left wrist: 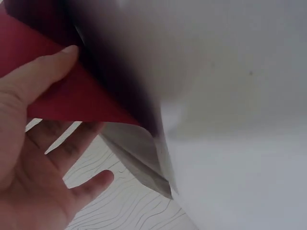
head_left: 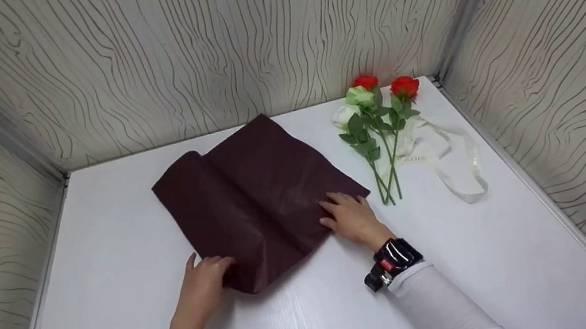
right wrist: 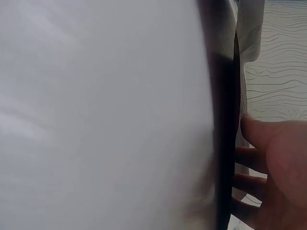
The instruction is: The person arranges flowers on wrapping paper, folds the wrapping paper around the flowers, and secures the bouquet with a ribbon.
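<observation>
A dark maroon sheet of wrapping paper (head_left: 272,179) lies creased on the white table, its left side folded over. At the lower left corner of the sheet, my left hand (head_left: 206,285) pinches the edge. In the left wrist view the thumb (left wrist: 64,60) lies on the red-looking paper (left wrist: 91,100), with fingers behind it. My right hand (head_left: 353,218) rests on the sheet's lower right edge with its fingers spread. From the right wrist, that hand (right wrist: 278,167) appears beside the dark paper edge (right wrist: 225,129), fingertips touching it.
To the right of the paper lie artificial roses: two red ones (head_left: 404,87), a pale green one (head_left: 359,96) and a white one (head_left: 345,115), stems crossed. A cream ribbon (head_left: 469,193) trails in loops beside them. Wood-patterned panels (head_left: 229,46) enclose the table (head_left: 104,262).
</observation>
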`<state>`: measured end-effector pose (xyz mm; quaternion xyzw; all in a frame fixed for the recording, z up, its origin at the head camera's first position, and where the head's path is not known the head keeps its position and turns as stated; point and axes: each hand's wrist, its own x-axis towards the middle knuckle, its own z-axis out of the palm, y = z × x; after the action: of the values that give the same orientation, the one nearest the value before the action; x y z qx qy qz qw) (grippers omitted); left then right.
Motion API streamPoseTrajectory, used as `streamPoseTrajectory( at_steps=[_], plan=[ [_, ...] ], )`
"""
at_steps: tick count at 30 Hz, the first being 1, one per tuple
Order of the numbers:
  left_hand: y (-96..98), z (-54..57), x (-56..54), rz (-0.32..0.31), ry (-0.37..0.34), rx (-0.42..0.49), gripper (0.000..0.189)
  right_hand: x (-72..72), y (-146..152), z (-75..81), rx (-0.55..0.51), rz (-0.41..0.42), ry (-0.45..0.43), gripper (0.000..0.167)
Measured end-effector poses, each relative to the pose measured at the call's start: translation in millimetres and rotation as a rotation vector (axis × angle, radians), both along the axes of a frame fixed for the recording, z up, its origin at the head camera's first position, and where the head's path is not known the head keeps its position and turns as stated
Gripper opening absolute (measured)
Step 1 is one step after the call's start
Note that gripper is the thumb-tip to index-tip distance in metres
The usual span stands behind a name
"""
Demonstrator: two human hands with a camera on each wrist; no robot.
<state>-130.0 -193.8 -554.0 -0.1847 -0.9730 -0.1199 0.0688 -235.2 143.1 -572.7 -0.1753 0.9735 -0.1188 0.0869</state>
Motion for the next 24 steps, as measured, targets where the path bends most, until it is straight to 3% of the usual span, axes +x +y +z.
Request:
streamPoseTrajectory(
  at_steps=[3,7,9,12,17,24],
  plan=[
    [-2.8,0.4,1.4,0.007,-0.08,0.019,0.044,-1.1,1.5,-1.0,0.012,-0.011,-0.005,0.053],
    [-4.6,3.2,3.2,0.025,-0.257,0.074,0.039,-2.1,3.4,-3.0,0.012,-0.018,-0.005,0.054],
    [-4.6,4.1,1.6,0.032,-0.289,0.09,0.033,-1.4,3.7,-3.7,0.011,-0.023,0.002,0.055],
    [-3.1,2.8,-5.1,0.039,-0.233,0.093,0.031,0.5,1.0,-4.4,0.007,-0.032,0.052,0.055],
    [2.4,-4.8,-20.7,0.059,-0.13,0.091,0.046,8.9,-19.2,0.0,-0.01,-0.032,0.175,0.056],
    [12.0,-14.9,-36.4,0.064,-0.162,0.051,0.058,28.3,-46.0,-2.0,0.055,0.074,0.175,0.063]
  ],
)
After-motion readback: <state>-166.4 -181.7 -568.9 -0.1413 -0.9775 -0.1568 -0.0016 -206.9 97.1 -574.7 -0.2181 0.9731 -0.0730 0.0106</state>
